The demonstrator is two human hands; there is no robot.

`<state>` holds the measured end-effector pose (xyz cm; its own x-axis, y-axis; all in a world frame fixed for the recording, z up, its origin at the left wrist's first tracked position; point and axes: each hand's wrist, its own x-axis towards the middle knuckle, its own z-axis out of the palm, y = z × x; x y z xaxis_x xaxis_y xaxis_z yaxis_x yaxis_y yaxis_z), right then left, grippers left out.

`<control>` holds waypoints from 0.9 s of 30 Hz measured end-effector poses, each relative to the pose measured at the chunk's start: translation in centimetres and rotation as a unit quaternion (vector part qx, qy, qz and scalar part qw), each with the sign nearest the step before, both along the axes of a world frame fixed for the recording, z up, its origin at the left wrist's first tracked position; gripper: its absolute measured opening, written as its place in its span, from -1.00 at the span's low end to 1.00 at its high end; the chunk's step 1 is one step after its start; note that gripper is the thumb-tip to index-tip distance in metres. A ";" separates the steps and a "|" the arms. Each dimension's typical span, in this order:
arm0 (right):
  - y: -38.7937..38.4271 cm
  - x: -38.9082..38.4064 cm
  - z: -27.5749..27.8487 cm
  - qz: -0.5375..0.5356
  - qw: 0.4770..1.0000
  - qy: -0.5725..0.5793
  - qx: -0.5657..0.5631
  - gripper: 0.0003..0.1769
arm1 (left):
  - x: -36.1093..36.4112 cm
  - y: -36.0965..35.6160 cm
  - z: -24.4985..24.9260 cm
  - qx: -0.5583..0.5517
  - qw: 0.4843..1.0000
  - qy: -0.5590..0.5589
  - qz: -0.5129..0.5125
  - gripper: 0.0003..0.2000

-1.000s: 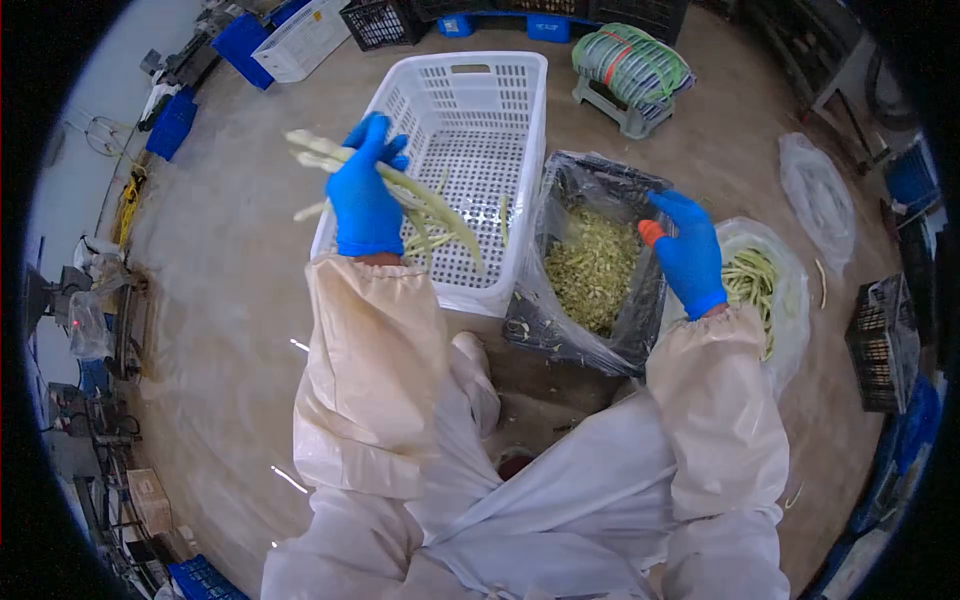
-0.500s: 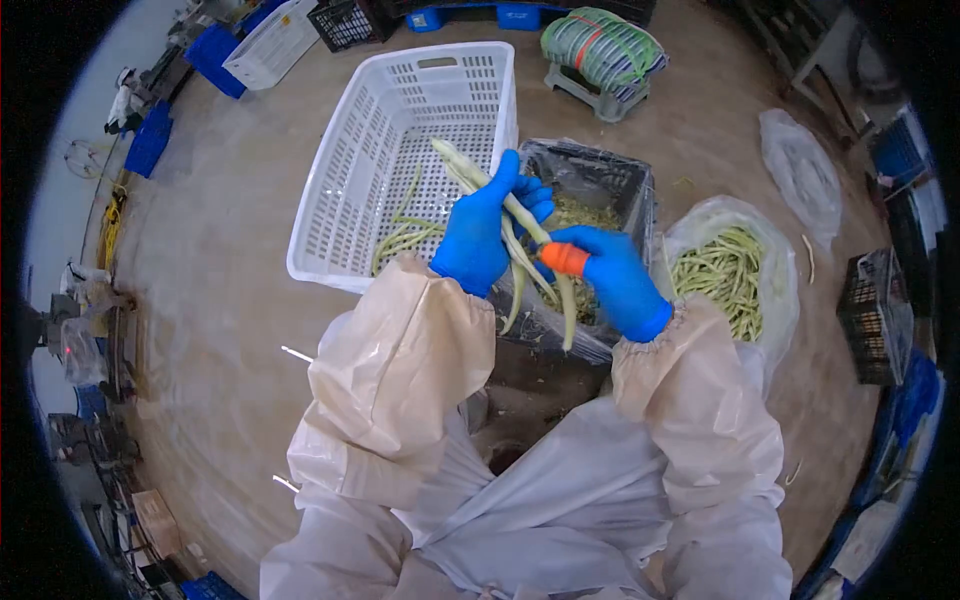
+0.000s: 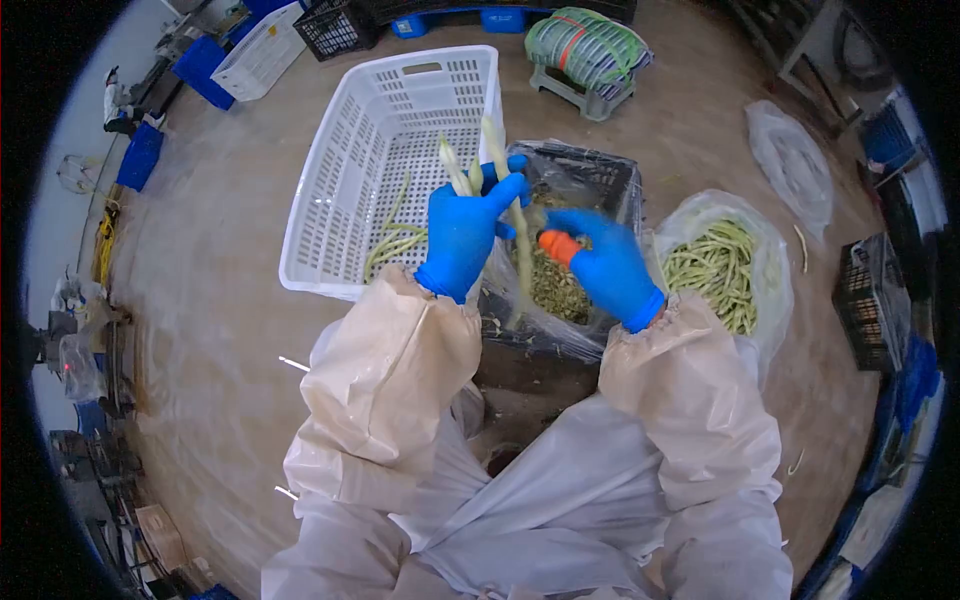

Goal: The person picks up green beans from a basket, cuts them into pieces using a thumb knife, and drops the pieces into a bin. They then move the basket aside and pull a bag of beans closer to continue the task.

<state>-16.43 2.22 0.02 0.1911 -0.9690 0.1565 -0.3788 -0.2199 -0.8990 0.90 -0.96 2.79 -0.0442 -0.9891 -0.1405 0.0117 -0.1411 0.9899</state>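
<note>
My left hand (image 3: 462, 232), in a blue glove, is closed around several long pale green beans (image 3: 522, 245). Their whitish ends stick up above the fingers, and one bean hangs down past the fingertips, blurred. To the right, my right hand (image 3: 610, 265) wears the same blue glove, with an orange cover (image 3: 558, 246) on its thumb. Its thumb and finger are close beside the hanging bean, smeared by motion, and I cannot tell whether they pinch anything. Below both hands stands a dark crate (image 3: 625, 190) lined with clear plastic, with chopped green bits (image 3: 560, 285) inside.
At the left, a white perforated basket (image 3: 320, 220) holds a few beans (image 3: 395, 245). A clear plastic bag (image 3: 775, 270) full of green beans (image 3: 715, 270) lies at the right. Farther back are a small stool with a striped bundle (image 3: 585, 50) and a crumpled plastic bag (image 3: 790, 165).
My right hand has come off the beans and sits slightly apart from them. My left hand has moved a little left, and the beans have turned more upright.
</note>
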 end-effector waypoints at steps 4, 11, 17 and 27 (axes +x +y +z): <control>-0.9 -1.5 2.2 -0.089 0.970 0.012 -0.225 -0.70 | -0.6 0.3 -1.9 -0.038 0.982 -0.183 -0.003 -0.70; -1.4 -3.4 2.5 -0.044 0.942 0.179 -0.281 -0.70 | -1.5 1.6 -2.2 -0.182 0.904 -0.385 -0.029 -0.70; -1.0 -3.9 1.6 -0.043 0.929 0.254 -0.265 -0.72 | -1.5 1.6 -2.4 -0.241 0.886 -0.393 -0.051 -0.72; -1.6 -4.1 2.3 -0.013 0.947 -0.308 0.094 -0.78 | -2.2 2.0 -1.0 -0.023 0.996 -0.070 -0.046 -0.73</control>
<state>-20.48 0.60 2.36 0.0953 -0.9939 0.0551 0.2265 -0.0322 -0.9735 -1.34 1.08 1.76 -0.1176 -0.9874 -0.1057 -0.1370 -0.0893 0.9865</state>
